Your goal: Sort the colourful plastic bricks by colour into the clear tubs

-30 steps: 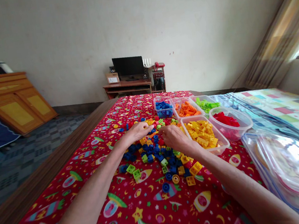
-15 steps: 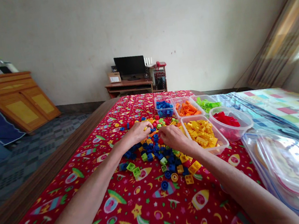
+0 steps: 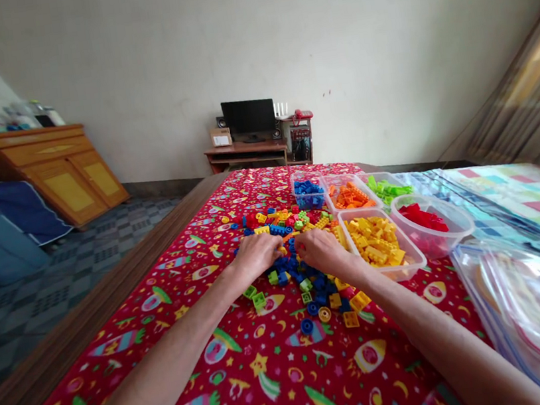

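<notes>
A mixed pile of toy building blocks (image 3: 286, 264) lies on the red patterned cloth (image 3: 256, 392), in blue, yellow, green, orange and red. Over the pile's left part, my left hand (image 3: 260, 254) has its fingers curled down among the blocks. My right hand (image 3: 323, 249) is just to its right, fingers bent inward and facing the left fingertips. Both hands look closed, but whatever is in them is too small and covered to name. Beside my right hand stands a clear tub of yellow blocks (image 3: 374, 241).
Behind the yellow tub are containers of blue blocks (image 3: 308, 190), orange blocks (image 3: 349, 196) and lime green blocks (image 3: 386, 187). A round tub of red blocks (image 3: 423, 218) sits to the right. Clear plastic lids (image 3: 539, 298) are stacked at the near right.
The view has turned slightly left, so everything appears further right. My left hand has lowered to the middle of the pile, and its fingers are more closed. The right hand stays close by.
</notes>
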Demonstrator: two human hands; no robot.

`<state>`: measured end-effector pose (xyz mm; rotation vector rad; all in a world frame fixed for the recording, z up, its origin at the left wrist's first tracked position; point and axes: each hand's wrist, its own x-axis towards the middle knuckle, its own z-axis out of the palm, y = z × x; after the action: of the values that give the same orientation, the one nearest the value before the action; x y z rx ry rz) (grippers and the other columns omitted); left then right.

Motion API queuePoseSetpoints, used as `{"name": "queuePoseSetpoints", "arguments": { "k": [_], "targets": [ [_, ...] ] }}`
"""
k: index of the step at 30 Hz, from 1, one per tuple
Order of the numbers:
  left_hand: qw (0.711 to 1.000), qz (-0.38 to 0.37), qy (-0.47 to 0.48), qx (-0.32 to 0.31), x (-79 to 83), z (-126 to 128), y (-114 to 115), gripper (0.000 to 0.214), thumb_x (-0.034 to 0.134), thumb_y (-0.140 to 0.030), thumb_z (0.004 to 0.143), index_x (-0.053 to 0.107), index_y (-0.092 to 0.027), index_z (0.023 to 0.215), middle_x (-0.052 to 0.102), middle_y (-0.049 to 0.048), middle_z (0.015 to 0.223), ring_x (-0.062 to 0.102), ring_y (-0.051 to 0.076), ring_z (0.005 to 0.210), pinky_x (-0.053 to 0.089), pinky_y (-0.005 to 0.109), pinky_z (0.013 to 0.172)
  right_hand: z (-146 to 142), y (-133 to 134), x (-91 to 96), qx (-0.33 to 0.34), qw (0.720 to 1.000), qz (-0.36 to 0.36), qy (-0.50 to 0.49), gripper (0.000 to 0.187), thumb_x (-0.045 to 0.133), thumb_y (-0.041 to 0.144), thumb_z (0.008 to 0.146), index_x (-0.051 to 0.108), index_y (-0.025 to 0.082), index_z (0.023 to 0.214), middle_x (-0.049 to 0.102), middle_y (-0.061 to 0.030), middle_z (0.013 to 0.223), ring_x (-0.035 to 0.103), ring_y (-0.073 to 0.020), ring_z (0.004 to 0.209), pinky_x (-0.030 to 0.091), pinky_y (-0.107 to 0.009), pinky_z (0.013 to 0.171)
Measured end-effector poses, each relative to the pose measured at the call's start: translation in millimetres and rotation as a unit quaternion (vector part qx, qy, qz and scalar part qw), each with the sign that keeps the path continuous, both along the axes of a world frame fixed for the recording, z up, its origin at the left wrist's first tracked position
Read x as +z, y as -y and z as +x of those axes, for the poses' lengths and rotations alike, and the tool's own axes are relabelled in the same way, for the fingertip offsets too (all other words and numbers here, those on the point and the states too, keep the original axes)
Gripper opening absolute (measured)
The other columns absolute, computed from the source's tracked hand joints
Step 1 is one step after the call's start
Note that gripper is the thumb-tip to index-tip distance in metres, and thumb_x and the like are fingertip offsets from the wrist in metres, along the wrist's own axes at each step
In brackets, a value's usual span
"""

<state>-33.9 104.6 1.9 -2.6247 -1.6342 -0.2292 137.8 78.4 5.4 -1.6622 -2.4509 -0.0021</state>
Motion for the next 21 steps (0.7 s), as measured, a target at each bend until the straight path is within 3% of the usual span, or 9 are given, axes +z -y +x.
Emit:
{"name": "queuePoseSetpoints", "arguments": {
  "k": [5,8,10,12,14,17,19,21],
  "targets": [
    [0.990,0.001,0.136,0.038,-2.4,-7,-13,0.012,0.052,-0.031,0.079,0.056,-0.020,0.073,0.055,0.0010,0.060,0.054,0.018,0.060,0.032,0.026,0.055,1,-1,-0.6,0.004,1.000,0.005,0.004,0.028,0.041,0.022,0.087,0.069,0.017,0.091,0.070,-0.0120,0.085,0.065,-0.0221,0.079,0.041,-0.028,0.065],
    [0.953,-0.061,0.297,0.022,4.2,-8,-13,0.015,0.048,-0.029,0.078,0.046,-0.020,0.067,0.044,-0.0038,0.054,0.043,0.012,0.051,0.028,0.023,0.049,3,-4,-3.1,0.005,0.999,0.021,-0.045,0.025,0.043,0.021,0.086,0.068,0.017,0.085,0.069,-0.0093,0.080,0.063,-0.0186,0.073,0.038,-0.026,0.064],
    [0.888,-0.156,0.432,0.016,7.7,-7,-11,0.014,0.044,-0.030,0.079,0.044,-0.019,0.070,0.041,-0.0055,0.056,0.035,0.008,0.045,0.024,0.020,0.044,3,-7,-5.2,0.003,0.993,0.038,-0.113,0.025,0.043,0.021,0.086,0.067,0.016,0.079,0.067,-0.0067,0.074,0.059,-0.0155,0.068,0.037,-0.025,0.063],
    [0.795,-0.260,0.548,0.016,8.4,-3,-8,0.012,0.043,-0.030,0.080,0.046,-0.019,0.078,0.041,-0.0061,0.058,0.028,0.005,0.040,0.017,0.017,0.039,1,-11,-6.7,0.005,0.979,0.032,-0.202,0.028,0.043,0.025,0.087,0.064,0.016,0.071,0.063,-0.0033,0.066,0.056,-0.0129,0.063,0.036,-0.023,0.061],
    [0.702,-0.336,0.628,0.018,6.8,1,-8,0.011,0.042,-0.026,0.081,0.049,-0.017,0.084,0.043,-0.0054,0.060,0.025,0.004,0.038,0.012,0.015,0.036,-2,-13,-6.8,0.000,0.957,-0.020,-0.289,0.032,0.043,0.030,0.088,0.060,0.017,0.065,0.058,-0.0007,0.058,0.052,-0.0116,0.058,0.035,-0.022,0.058],
    [0.591,-0.385,0.708,0.026,4.1,9,-9,0.013,0.039,-0.019,0.081,0.051,-0.014,0.083,0.049,-0.0019,0.062,0.032,0.004,0.040,0.021,0.013,0.035,-7,-11,-4.0,-0.020,0.905,-0.137,-0.402,0.036,0.037,0.036,0.091,0.057,0.017,0.067,0.054,0.0003,0.055,0.050,-0.0113,0.052,0.038,-0.023,0.054],
    [0.550,-0.383,0.742,0.037,4.3,15,-8,0.017,0.036,-0.018,0.084,0.052,-0.014,0.083,0.054,0.0012,0.066,0.042,0.006,0.045,0.034,0.015,0.040,-9,-7,-1.3,-0.026,0.854,-0.197,-0.481,0.035,0.035,0.039,0.092,0.058,0.018,0.075,0.056,-0.0009,0.060,0.051,-0.0117,0.052,0.041,-0.024,0.053],
    [0.541,-0.360,0.758,0.051,6.0,20,-5,0.022,0.032,-0.020,0.087,0.052,-0.014,0.083,0.058,0.0036,0.070,0.051,0.009,0.053,0.044,0.018,0.049,-11,-3,0.6,-0.031,0.791,-0.234,-0.564,0.032,0.036,0.041,0.092,0.057,0.019,0.083,0.058,-0.0020,0.066,0.054,-0.0123,0.055,0.044,-0.024,0.054]
  ]
}}
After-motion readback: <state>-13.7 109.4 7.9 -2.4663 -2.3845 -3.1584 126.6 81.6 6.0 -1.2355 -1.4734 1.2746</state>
